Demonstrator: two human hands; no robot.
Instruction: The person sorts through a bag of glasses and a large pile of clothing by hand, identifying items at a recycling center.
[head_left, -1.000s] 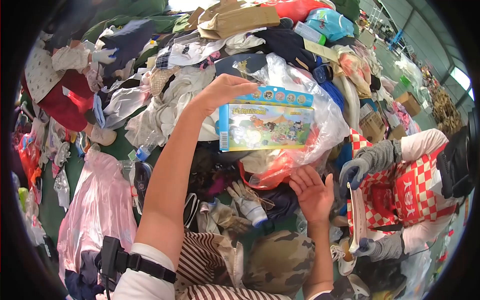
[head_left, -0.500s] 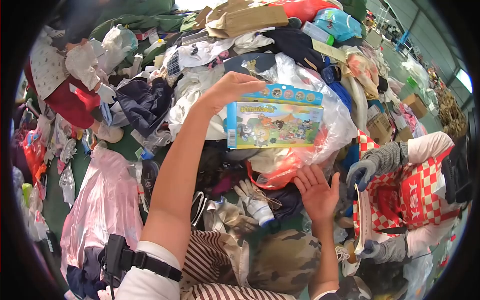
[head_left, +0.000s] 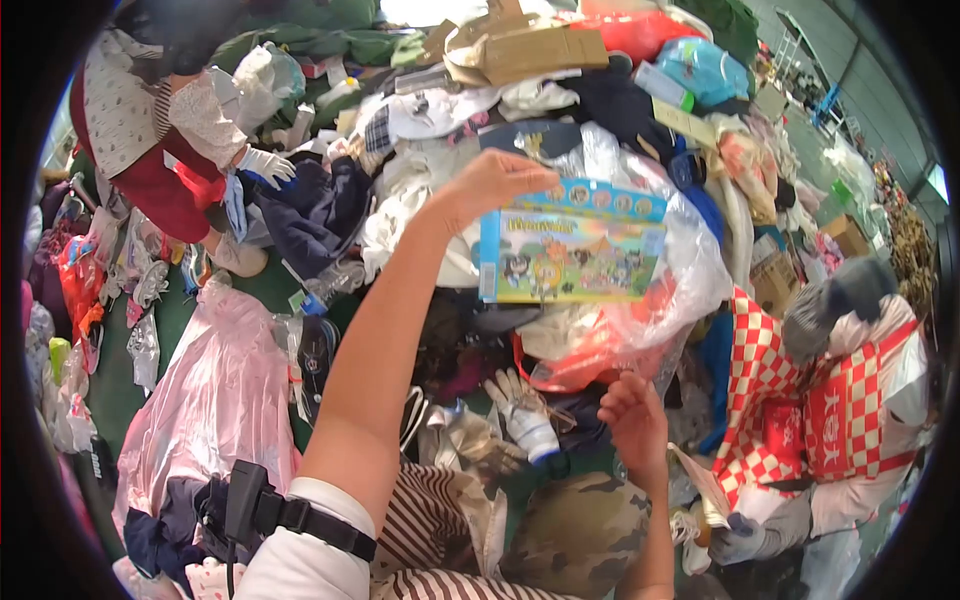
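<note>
My left hand (head_left: 490,190) pinches the upper left edge of a flat cartoon-printed cardboard box (head_left: 575,258), blue on top with a row of round pictures. The box hangs upright in front of a clear plastic bag (head_left: 695,265) and a red plastic bag (head_left: 590,365). Below it, my right hand (head_left: 635,420) is raised with loosely curled fingers and holds nothing. A white and blue work glove (head_left: 527,415) lies to the left of that hand. Under my arms are a striped cloth (head_left: 425,515) and a camouflage-patterned thing (head_left: 575,530).
Piled clothes surround me, with a flattened cardboard piece (head_left: 525,55) at the back. A pink plastic sheet (head_left: 215,385) lies at left. One co-worker with a white glove (head_left: 265,165) bends at upper left; another in a checked apron (head_left: 845,410) is at right.
My right hand's fingers have curled from a flat, spread palm. The box stays in my left hand. The co-worker at right has raised one gloved hand, and the view has shifted slightly.
</note>
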